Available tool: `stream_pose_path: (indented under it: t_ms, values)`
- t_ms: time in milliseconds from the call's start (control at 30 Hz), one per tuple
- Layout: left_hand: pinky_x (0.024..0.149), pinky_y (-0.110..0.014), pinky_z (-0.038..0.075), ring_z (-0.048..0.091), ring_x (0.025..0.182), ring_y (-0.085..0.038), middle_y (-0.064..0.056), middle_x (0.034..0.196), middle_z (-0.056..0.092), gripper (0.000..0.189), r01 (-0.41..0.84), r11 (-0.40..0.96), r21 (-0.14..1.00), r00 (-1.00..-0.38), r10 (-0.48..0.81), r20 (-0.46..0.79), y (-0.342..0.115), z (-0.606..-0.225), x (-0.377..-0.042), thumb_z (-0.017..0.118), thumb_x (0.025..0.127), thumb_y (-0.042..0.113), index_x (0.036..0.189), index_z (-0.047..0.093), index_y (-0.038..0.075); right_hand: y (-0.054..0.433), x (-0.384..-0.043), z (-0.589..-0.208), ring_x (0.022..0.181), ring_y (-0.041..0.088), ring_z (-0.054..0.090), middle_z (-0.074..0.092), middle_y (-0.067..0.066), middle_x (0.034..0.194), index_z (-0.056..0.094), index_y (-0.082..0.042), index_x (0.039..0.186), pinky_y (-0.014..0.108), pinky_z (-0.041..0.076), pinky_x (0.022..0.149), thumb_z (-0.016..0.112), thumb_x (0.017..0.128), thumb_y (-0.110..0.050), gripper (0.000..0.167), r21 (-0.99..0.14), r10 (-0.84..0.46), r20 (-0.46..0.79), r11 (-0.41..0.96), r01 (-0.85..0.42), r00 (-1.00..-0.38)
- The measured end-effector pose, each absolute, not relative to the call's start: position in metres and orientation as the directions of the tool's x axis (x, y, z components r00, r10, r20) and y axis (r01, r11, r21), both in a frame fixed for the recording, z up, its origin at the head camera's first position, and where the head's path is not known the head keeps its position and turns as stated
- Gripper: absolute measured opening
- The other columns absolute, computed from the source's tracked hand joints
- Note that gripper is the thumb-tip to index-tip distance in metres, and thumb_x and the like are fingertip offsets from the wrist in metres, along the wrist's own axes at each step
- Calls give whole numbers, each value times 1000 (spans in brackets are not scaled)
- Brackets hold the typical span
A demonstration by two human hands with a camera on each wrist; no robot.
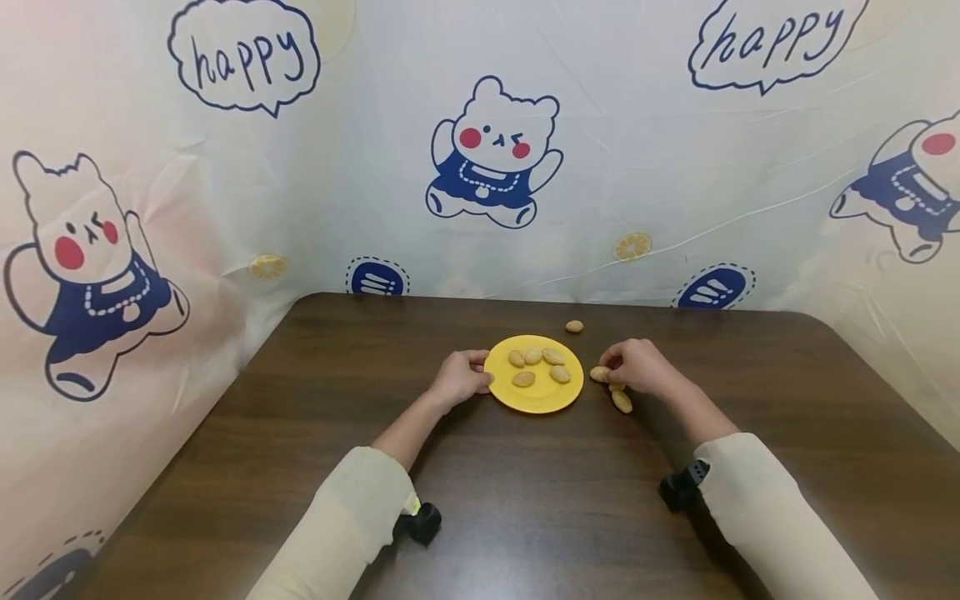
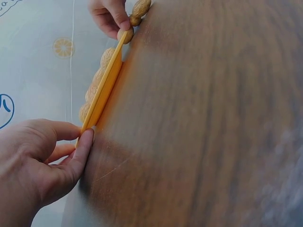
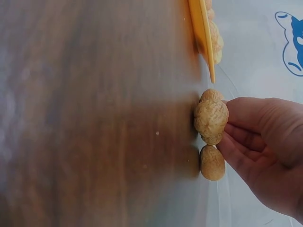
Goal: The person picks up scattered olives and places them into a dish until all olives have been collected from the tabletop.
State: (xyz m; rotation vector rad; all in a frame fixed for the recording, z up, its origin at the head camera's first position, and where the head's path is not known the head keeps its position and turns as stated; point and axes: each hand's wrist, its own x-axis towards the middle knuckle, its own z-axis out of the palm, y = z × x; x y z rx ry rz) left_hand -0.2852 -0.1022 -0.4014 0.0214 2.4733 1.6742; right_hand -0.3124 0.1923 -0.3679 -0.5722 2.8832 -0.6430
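A yellow plate [image 1: 536, 400] lies on the table and bears several tan, wrinkled peanuts in the shell. My left hand [image 1: 459, 379] pinches its left rim between thumb and fingers, as the left wrist view also shows. Just off the right rim, my right hand [image 1: 641, 367] pinches a peanut [image 1: 600, 374] with its fingertips. Another peanut [image 1: 622, 401] rests under that hand, on the near side, and one more is partly covered by the fingers. In the right wrist view a wrinkled peanut [image 3: 210, 120] in front hides the fingertips.
One lone peanut [image 1: 574, 326] lies behind the plate, toward the far edge. The dark wooden table [image 1: 540, 492] ends at a printed cloth backdrop [image 1: 375, 167]. Small black cameras [image 1: 423, 523] are strapped at both wrists.
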Motion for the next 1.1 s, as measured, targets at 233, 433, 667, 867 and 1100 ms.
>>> stream_pose_path:
  t_ms: [233,433,667,867,1100]
  values:
    - [68,-25,56,58,87,-20,-15,103,55,49,-72,382,921,-988,99,-118,-102,-400,-283,61,85,-3,132,46,-5,192,-313,-370,68,15,54,62,2,77,69,-3,88,27,49,58,70,79,-9,10,-434,-393,-36,834,-340,-919]
    - [67,-25,56,57,89,-21,-15,107,54,50,-79,383,920,-988,91,-123,-101,-403,-286,62,85,-2,133,46,-3,190,-313,-370,67,16,53,60,3,76,68,-4,86,26,48,57,70,79,-10,10,-458,-382,-6,822,-337,-924]
    - [67,-25,56,57,90,-21,-15,108,54,50,-76,385,920,-988,92,-120,-101,-402,-285,61,86,-2,133,46,-3,187,-311,-369,67,16,52,59,3,74,66,-4,85,26,48,56,71,80,-14,12,-475,-385,54,802,-363,-921]
    - [68,-25,56,56,90,-21,-15,108,54,50,-72,386,920,-988,96,-118,-101,-401,-284,61,86,-2,133,46,-2,183,-310,-369,68,17,52,58,4,75,65,-4,84,26,48,55,71,77,-8,10,-494,-393,78,783,-378,-916]
    - [67,-25,56,57,89,-21,-15,107,54,50,-71,388,919,-989,91,-115,-101,-402,-285,61,85,-2,133,46,-3,178,-310,-370,68,17,52,58,4,77,65,-4,87,27,49,57,71,77,-8,12,-496,-394,70,783,-375,-916]
